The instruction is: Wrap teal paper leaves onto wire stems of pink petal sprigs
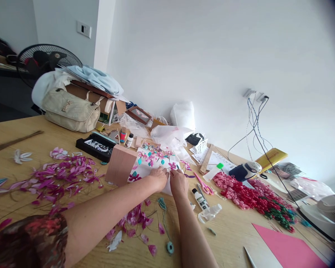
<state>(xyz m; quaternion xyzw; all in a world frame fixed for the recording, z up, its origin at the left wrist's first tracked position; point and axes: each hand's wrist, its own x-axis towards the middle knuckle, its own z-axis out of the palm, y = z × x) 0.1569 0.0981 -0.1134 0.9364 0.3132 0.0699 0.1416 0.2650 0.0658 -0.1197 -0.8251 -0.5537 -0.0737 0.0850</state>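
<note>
wooden table [223, 230] under everything. loose magenta petals [72, 169] in a heap on the left, more below the arms, none of these on the sheet. red-pink flower bunch [240, 193] on the right. white sheet [144, 168] mid-table, just beside wooden block [121, 165], both hands over its lower right part. left hand [159, 178] and right hand [179, 182] nearly meet, fingers bent inward; can't tell if either pinches anything, tips too small.
status: pink flowers [150, 158] and teal leaves [140, 161] already span the sheet's upper part. plenty of petals unused; can't tell how many are left to place. pink scissors [208, 190] and black-capped bottle [200, 199] untouched.
</note>
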